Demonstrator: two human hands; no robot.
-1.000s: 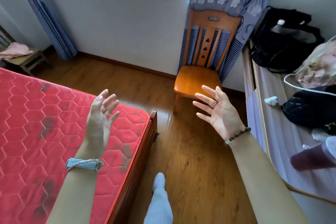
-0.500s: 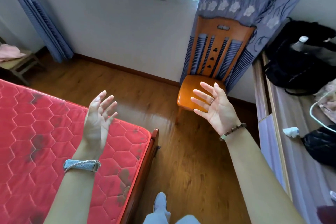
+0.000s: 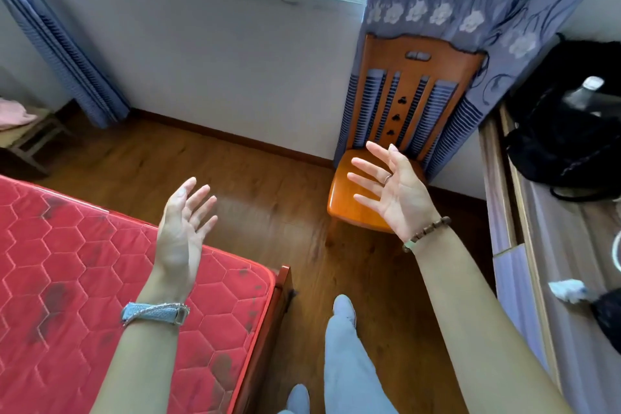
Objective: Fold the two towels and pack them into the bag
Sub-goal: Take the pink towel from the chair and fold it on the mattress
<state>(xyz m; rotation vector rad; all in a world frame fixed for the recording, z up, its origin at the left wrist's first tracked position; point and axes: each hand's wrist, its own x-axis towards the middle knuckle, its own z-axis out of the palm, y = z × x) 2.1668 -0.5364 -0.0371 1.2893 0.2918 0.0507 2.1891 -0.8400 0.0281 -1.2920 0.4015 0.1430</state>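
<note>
My left hand (image 3: 183, 228) is raised over the corner of the red mattress (image 3: 67, 279), palm turned inward, fingers apart, holding nothing. My right hand (image 3: 393, 191) is up in front of the orange wooden chair (image 3: 410, 84), fingers spread and empty. A black bag (image 3: 568, 131) lies on the wooden surface at the right with a bottle (image 3: 583, 94) on top of it. A pink cloth (image 3: 13, 112) rests on a small stool at the far left; I cannot tell whether it is a towel.
A wooden counter (image 3: 554, 245) runs along the right side, carrying a crumpled white tissue (image 3: 566, 289) and a dark item at the edge. Blue curtains (image 3: 470, 3) hang behind the chair. Wood floor (image 3: 268, 198) lies between bed and chair. My leg (image 3: 349, 363) stands below.
The view has swung left and up; the counter and its clutter slid toward the right edge. Both hands stayed raised and open, and my leg has stepped forward.
</note>
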